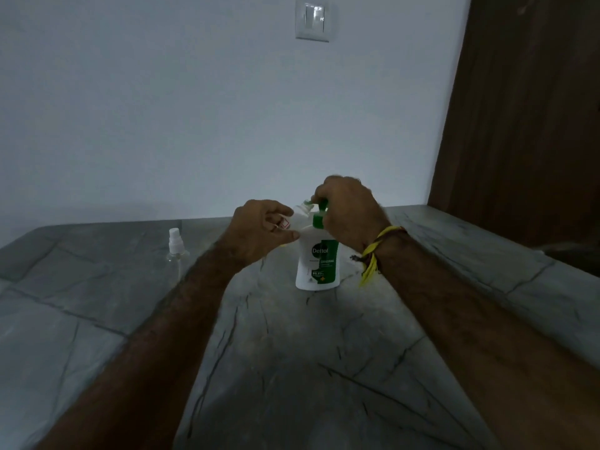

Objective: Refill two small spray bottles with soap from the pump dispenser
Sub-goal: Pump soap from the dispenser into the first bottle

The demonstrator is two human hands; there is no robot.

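A white and green pump dispenser [317, 262] stands upright on the grey stone table [292, 368]. My right hand [349, 211] rests on top of its green pump head, fingers closed over it. My left hand [259, 230] holds a small clear spray bottle [300, 214], tilted, with its open neck right at the pump's nozzle. A second small clear spray bottle [177, 251], with its white sprayer cap on, stands upright on the table to the left, apart from both hands.
A pale wall with a light switch [312, 19] rises behind the table. A dark brown wooden panel [526, 118] stands at the back right. Yellow threads hang from my right wrist.
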